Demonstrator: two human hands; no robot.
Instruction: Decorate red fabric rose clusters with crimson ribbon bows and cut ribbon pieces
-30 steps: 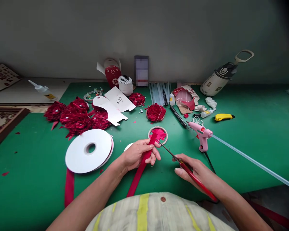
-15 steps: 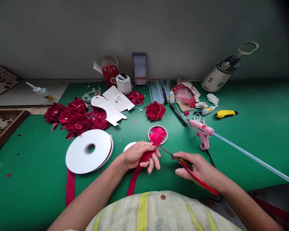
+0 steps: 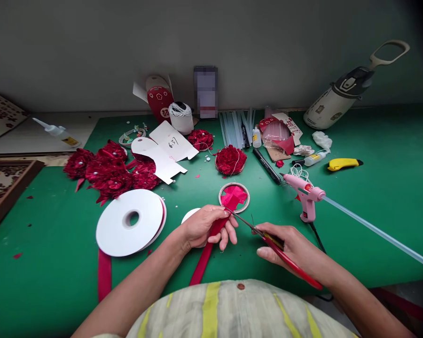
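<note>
A red ribbon [image 3: 203, 263] is pinched between the thumb and fingers of my left hand [image 3: 213, 228]; its upper end lies over a round ring [image 3: 247, 199] with bright red pieces inside. My right hand [image 3: 289, 246] grips red-handled scissors [image 3: 296, 267]. Their blades point left and meet the ribbon beside my left thumb. Left of my hands lies a large white spool [image 3: 114, 225] with red ribbon on it. Behind the ring sits a dark red ribbon flower [image 3: 230, 160] with a thread across it.
Several red flowers [image 3: 109, 171] and white cards [image 3: 172, 145] lie at the back left. A pink glue gun [image 3: 307, 195], a yellow cutter [image 3: 343, 164], a black marker [image 3: 266, 165] and a tilted bottle [image 3: 333, 105] are at the right. A phone [image 3: 206, 91] leans on the wall.
The view has shifted slightly, so objects at the back right appear farther right. Both hands keep nearly the same pose, with the scissors still at the ribbon.
</note>
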